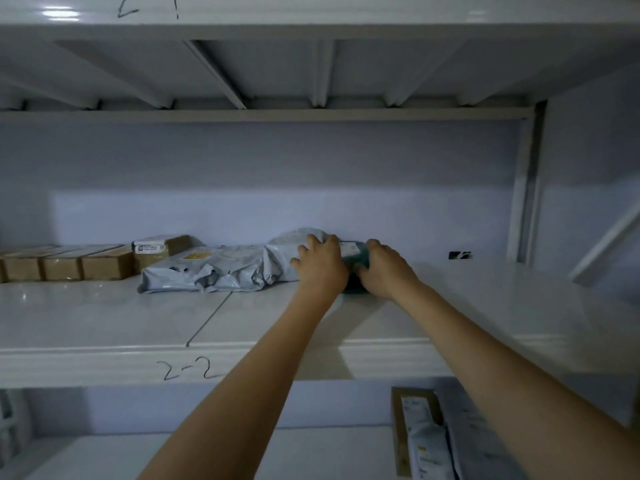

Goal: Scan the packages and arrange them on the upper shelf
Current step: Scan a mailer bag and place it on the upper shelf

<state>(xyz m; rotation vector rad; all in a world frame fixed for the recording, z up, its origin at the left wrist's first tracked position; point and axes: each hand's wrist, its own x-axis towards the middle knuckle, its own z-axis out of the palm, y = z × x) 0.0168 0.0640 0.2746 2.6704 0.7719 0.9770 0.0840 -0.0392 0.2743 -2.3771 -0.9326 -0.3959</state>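
Observation:
Both my arms reach onto the white shelf (pixel 104 317) marked "2-2". My left hand (pixel 320 263) lies flat against the right end of a puffy grey mailer bag (pixel 287 252). My right hand (pixel 384 268) presses on a teal package (pixel 356 256) with a white label, held between both hands. Left of it lies a flatter grey mailer bag (pixel 207 268). Further left stands a row of brown cardboard boxes (pixel 69 263), with one labelled box (pixel 159 251) behind the bags.
A small dark object (pixel 460 255) lies at the back right of the shelf. The shelf post (pixel 523 188) closes the right side. On the lower shelf at right lie a cardboard box (pixel 412 431) and grey mailers (pixel 433 448). Another shelf (pixel 242 15) runs overhead.

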